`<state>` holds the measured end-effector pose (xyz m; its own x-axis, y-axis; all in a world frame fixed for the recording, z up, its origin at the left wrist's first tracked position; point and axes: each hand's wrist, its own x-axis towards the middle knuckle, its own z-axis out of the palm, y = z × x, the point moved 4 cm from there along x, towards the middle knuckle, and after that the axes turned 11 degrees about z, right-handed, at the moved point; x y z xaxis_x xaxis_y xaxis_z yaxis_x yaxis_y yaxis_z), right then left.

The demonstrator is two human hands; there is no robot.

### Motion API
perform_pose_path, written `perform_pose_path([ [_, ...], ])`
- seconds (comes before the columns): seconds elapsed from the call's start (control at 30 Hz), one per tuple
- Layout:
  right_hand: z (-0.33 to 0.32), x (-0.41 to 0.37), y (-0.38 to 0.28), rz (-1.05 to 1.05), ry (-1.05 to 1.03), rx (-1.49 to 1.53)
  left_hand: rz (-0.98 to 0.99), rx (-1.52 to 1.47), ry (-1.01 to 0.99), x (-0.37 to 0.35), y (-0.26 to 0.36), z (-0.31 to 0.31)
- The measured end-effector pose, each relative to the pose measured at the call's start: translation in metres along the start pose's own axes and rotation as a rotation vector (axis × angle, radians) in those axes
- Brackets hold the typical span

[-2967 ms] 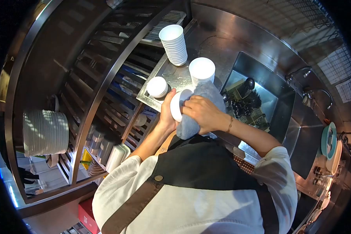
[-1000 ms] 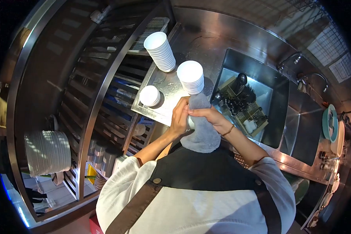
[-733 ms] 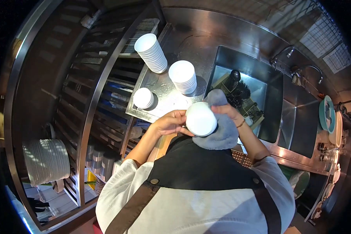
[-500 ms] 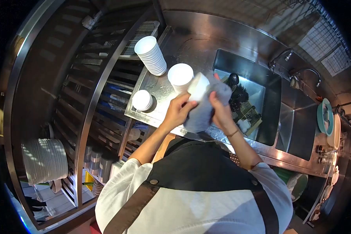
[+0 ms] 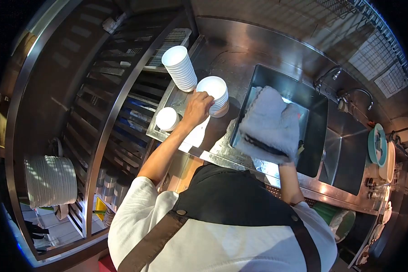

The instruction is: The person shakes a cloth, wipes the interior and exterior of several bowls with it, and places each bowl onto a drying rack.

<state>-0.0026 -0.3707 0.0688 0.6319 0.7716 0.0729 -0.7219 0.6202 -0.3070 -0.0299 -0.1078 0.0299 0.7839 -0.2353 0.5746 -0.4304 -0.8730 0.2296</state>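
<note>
My left hand (image 5: 198, 109) is at the near-left side of a stack of white cups (image 5: 216, 93), its fingers curled against the stack and partly hidden. A taller stack of white cups (image 5: 180, 68) stands just behind it, and a short white cup or stack (image 5: 167, 119) sits closer to the counter's front corner. A thick grey-white towel (image 5: 269, 122) with a dark stripe hangs over the sink's left part. It covers my right hand, which holds it from beneath; only the wrist (image 5: 286, 168) shows.
The dark sink basin (image 5: 315, 136) lies under and beyond the towel, with a second basin (image 5: 349, 158) and taps (image 5: 349, 88) to the right. A slatted metal rack (image 5: 118, 104) with a stack of plates (image 5: 51, 181) is at left. A teal basin (image 5: 377, 143) stands far right.
My left hand has moved left from the towel to the middle cup stack, and the white cup is no longer in the towel. The towel has shifted right over the sink, spread over my right hand.
</note>
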Motion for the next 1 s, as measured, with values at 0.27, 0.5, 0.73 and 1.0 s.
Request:
perform_pose_path([
  [0.27,-0.02,-0.01,0.012,0.029,0.238,-0.037,-0.406,0.182,0.237,-0.077,-0.04,-0.015],
  [0.5,-0.022,-0.01,0.014,0.06,0.305,-0.079,-0.495,0.412,-0.256,-0.185,-0.071,-0.006],
  [0.73,-0.023,0.005,0.033,0.135,0.333,-0.116,-0.566,0.33,-0.111,-0.177,-0.064,-0.021],
  [1.0,-0.001,0.032,0.085,0.184,0.366,-0.346,-0.908,-0.206,0.483,-0.148,0.009,-0.082],
])
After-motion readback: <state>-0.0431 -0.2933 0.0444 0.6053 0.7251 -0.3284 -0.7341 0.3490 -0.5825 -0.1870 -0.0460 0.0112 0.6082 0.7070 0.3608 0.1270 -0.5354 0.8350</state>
